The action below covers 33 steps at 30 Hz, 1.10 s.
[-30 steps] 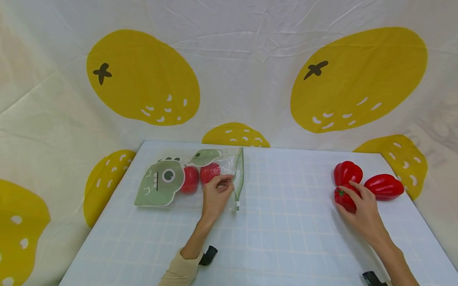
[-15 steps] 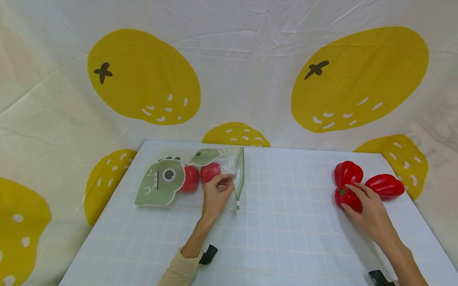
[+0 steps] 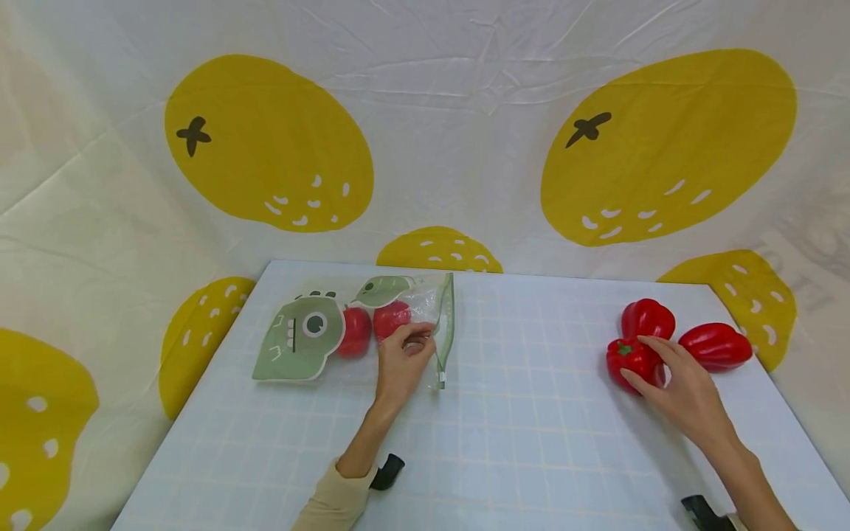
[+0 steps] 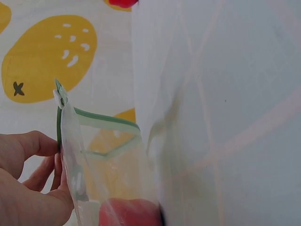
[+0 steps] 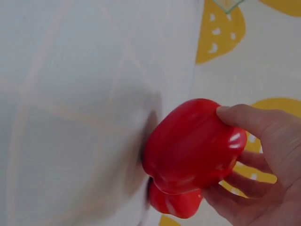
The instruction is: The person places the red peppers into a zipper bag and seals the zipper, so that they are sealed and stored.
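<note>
My left hand [image 3: 401, 365] pinches the upper layer of a clear zip bag [image 3: 425, 299] near its green-edged mouth. In the left wrist view the bag's mouth gapes beside the fingers [image 4: 44, 143]. Inside the bag lie two red round fruits [image 3: 355, 335], partly behind a printed green dinosaur face. At the right, my right hand [image 3: 690, 391] holds a red bell pepper [image 3: 627, 358] with a green stem between thumb and fingers. The right wrist view shows this pepper [image 5: 193, 146] close over the table, its far side hidden. A second red bell pepper [image 3: 647, 318] sits just behind it.
A longer, ridged red fruit [image 3: 716, 346] lies to the right, near the table's right edge. The white gridded table [image 3: 518, 442] ends at a cloth backdrop [image 3: 458, 147] with large yellow fruit prints.
The right hand has shifted round the bell pepper, and the pepper has moved slightly left, away from the other red ones. The left hand and the bag have stayed in place.
</note>
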Each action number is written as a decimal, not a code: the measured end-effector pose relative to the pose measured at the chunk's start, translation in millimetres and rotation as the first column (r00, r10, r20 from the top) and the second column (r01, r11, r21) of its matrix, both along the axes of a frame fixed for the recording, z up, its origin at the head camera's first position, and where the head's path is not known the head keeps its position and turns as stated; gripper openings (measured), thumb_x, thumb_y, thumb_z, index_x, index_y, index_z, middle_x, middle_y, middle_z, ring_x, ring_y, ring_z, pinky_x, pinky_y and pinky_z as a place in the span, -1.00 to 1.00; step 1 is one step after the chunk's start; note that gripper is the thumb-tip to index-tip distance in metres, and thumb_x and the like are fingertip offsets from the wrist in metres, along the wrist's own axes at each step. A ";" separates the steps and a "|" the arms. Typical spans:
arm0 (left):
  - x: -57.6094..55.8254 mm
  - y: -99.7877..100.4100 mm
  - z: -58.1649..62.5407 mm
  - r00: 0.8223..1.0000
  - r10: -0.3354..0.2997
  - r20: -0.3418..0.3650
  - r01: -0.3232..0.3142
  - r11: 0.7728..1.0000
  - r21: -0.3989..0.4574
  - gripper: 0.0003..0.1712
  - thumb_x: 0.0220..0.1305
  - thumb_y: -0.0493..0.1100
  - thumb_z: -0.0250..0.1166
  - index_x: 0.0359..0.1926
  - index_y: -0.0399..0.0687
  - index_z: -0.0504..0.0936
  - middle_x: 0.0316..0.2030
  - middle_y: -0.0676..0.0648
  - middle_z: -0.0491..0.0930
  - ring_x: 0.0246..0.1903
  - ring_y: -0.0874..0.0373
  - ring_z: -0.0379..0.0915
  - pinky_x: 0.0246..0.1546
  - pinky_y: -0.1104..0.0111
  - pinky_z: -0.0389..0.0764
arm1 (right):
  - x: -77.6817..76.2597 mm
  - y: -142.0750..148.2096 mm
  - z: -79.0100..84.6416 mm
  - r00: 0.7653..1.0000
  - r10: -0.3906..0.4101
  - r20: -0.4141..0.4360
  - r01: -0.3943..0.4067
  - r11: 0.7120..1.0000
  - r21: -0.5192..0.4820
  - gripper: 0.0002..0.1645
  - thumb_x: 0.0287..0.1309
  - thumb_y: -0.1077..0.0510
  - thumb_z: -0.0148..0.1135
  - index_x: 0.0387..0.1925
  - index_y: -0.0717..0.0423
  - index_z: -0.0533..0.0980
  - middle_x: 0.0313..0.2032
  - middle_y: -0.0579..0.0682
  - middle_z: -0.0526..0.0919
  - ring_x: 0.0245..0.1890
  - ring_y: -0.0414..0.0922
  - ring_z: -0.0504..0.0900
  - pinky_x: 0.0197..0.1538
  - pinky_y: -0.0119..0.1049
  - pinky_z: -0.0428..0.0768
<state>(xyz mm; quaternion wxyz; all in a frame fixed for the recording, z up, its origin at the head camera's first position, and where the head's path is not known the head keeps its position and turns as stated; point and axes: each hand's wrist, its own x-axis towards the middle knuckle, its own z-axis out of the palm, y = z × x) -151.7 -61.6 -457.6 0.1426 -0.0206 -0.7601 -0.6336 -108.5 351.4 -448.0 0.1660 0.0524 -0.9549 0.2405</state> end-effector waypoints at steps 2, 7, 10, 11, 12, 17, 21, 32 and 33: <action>0.1 0.1 0.2 1.000 -0.001 0.000 0.001 1.000 0.006 -0.75 0.22 -0.42 0.41 -0.08 -0.19 0.78 -0.19 -0.15 0.73 -0.21 -0.02 0.65 -0.02 0.17 0.72 | -1.2 -2.6 1.7 1.000 0.008 -0.009 -0.008 1.000 -0.024 -0.06 -0.22 0.26 0.70 0.27 0.30 0.47 0.16 0.45 0.51 0.08 0.40 0.49 -0.15 0.40 0.59; 0.1 0.6 0.1 1.000 0.003 -0.002 -0.003 1.000 0.005 -0.76 0.21 -0.42 0.41 -0.09 -0.19 0.79 -0.20 -0.15 0.73 -0.22 0.00 0.65 -0.04 0.23 0.73 | -4.6 -8.9 4.3 1.000 0.026 -0.009 -0.027 0.995 -0.095 -0.11 -0.15 0.20 0.69 0.27 0.27 0.49 0.13 0.38 0.57 0.00 0.30 0.55 -0.20 -0.33 0.73; 0.4 0.6 0.6 1.000 0.004 0.001 -0.004 1.000 -0.003 -0.76 0.22 -0.41 0.41 -0.08 -0.18 0.78 -0.20 -0.14 0.73 -0.22 0.01 0.65 -0.05 0.28 0.73 | -7.6 -13.3 4.3 0.999 0.029 0.014 -0.026 0.989 -0.146 -0.11 -0.09 0.16 0.67 0.30 0.25 0.48 0.14 0.37 0.58 0.01 0.30 0.55 -0.23 -0.77 0.38; 0.5 0.4 0.8 1.000 0.003 0.004 -0.003 1.000 -0.004 -0.75 0.22 -0.41 0.41 -0.08 -0.18 0.78 -0.19 -0.13 0.73 -0.22 0.02 0.65 -0.05 0.29 0.72 | -8.7 -15.3 4.8 0.999 0.028 0.022 -0.024 0.987 -0.161 -0.12 -0.07 0.15 0.66 0.30 0.25 0.48 0.14 0.37 0.58 0.03 0.31 0.55 -0.23 -0.81 0.33; 1.0 0.4 1.7 1.000 0.001 0.007 -0.001 1.000 -0.007 -0.75 0.22 -0.40 0.42 -0.08 -0.18 0.78 -0.19 -0.13 0.73 -0.21 0.02 0.65 -0.04 0.30 0.72 | -9.9 -17.2 5.1 0.999 0.024 0.030 -0.019 0.985 -0.173 -0.12 -0.06 0.14 0.66 0.31 0.24 0.48 0.15 0.37 0.58 0.05 0.32 0.54 -0.22 -0.80 0.34; 0.9 -0.1 1.7 1.000 0.003 0.013 -0.003 1.000 -0.013 -0.75 0.21 -0.40 0.42 -0.07 -0.17 0.78 -0.19 -0.12 0.73 -0.21 0.02 0.65 -0.04 0.29 0.72 | -15.1 -27.6 6.7 0.999 0.012 0.051 0.000 0.975 -0.221 -0.14 0.01 0.10 0.62 0.32 0.23 0.47 0.18 0.35 0.57 0.12 0.32 0.54 -0.18 -0.82 0.33; 0.4 -0.2 0.3 1.000 0.004 0.001 -0.004 1.000 -0.008 -0.76 0.21 -0.39 0.42 -0.08 -0.16 0.79 -0.20 -0.13 0.73 -0.22 0.01 0.65 -0.04 0.26 0.73 | -19.4 -33.5 4.8 0.999 0.013 0.050 0.000 0.968 -0.249 -0.17 0.06 0.07 0.59 0.33 0.24 0.46 0.21 0.35 0.56 0.12 0.32 0.54 -0.17 -0.84 0.32; 0.2 -0.1 0.1 1.000 0.006 0.005 -0.006 1.000 -0.015 -0.76 0.22 -0.38 0.41 -0.08 -0.18 0.78 -0.21 -0.11 0.73 -0.24 0.04 0.65 -0.08 0.35 0.73 | -29.5 -53.5 4.7 0.994 -0.012 0.105 0.050 0.927 -0.373 -0.12 0.15 -0.05 0.52 0.41 0.16 0.40 0.27 0.23 0.54 0.20 0.20 0.51 -0.05 -0.69 0.48; 0.0 -0.1 0.0 1.000 0.006 0.007 -0.006 1.000 -0.015 -0.76 0.23 -0.38 0.41 -0.08 -0.18 0.78 -0.21 -0.11 0.73 -0.24 0.05 0.65 -0.08 0.37 0.72 | -30.4 -55.6 5.1 0.994 -0.014 0.111 0.056 0.923 -0.381 -0.11 0.15 -0.08 0.51 0.42 0.15 0.39 0.28 0.22 0.54 0.20 0.19 0.52 -0.04 -0.66 0.49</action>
